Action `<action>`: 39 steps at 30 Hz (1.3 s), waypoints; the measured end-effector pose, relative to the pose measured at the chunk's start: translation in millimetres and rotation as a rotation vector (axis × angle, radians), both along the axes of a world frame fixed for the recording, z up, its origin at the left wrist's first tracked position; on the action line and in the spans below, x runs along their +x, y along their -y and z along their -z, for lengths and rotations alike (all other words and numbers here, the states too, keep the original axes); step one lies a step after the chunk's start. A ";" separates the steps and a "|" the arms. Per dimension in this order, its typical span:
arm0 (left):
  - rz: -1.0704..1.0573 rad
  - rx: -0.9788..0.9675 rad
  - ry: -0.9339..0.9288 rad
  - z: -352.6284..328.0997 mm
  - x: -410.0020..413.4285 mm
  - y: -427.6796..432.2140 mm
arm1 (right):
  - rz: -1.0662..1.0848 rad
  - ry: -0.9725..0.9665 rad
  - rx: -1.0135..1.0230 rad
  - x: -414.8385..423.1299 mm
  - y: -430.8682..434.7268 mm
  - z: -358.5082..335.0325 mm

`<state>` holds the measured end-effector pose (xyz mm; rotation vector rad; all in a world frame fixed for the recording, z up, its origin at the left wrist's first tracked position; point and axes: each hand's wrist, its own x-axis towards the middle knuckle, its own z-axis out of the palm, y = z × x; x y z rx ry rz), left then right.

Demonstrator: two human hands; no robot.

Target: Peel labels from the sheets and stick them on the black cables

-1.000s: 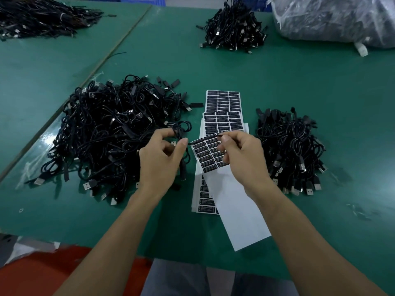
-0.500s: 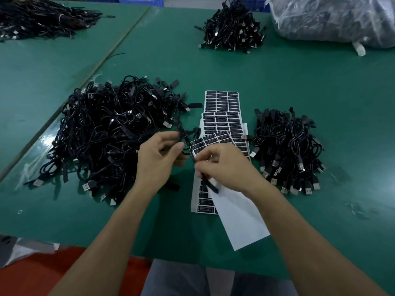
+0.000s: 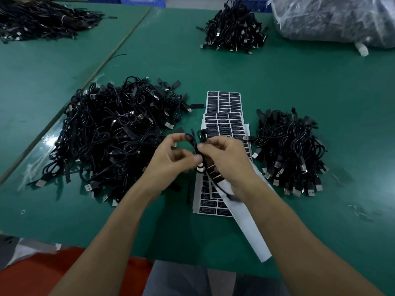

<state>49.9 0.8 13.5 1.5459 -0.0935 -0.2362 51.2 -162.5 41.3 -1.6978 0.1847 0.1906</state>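
My left hand (image 3: 168,161) and my right hand (image 3: 226,159) meet above the label sheets (image 3: 223,116), both pinching one thin black cable (image 3: 222,190). The cable loops above my fingers and its loose end trails down over a white backing sheet (image 3: 248,227). A label on the cable between my fingertips is mostly hidden. Black labels in rows cover the overlapping sheets on the green table. A big heap of black USB cables (image 3: 111,133) lies left of my hands. A smaller heap of cables (image 3: 290,150) lies to the right.
The green table (image 3: 299,82) carries another cable pile (image 3: 234,30) at the far centre and one pile (image 3: 40,20) at the far left. A clear plastic bag (image 3: 333,18) full of cables sits far right. A seam (image 3: 119,45) divides two table tops.
My right hand left the label sheet and came to the cable in my left hand. Both hands now work the cable together, slightly lower, and the cable end hangs down over the backing sheet.
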 end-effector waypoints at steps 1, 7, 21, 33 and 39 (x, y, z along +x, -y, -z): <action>-0.037 -0.008 -0.025 -0.8 0.8 1.7 | -0.020 -0.004 0.013 -0.4 -0.3 -0.4; -0.208 -0.034 -0.055 -4.3 5.6 8.1 | -0.064 -0.042 0.028 -1.4 -8.4 -0.6; -0.890 -0.182 0.144 -22.2 16.8 0.4 | -0.129 0.019 -0.005 15.1 -31.5 4.4; -0.962 -0.200 0.111 -18.0 15.7 -7.7 | -0.258 -0.003 -0.011 -5.4 -12.4 2.1; -0.936 0.080 0.234 -10.6 11.8 -5.0 | -0.144 0.075 -0.039 -11.8 22.7 9.5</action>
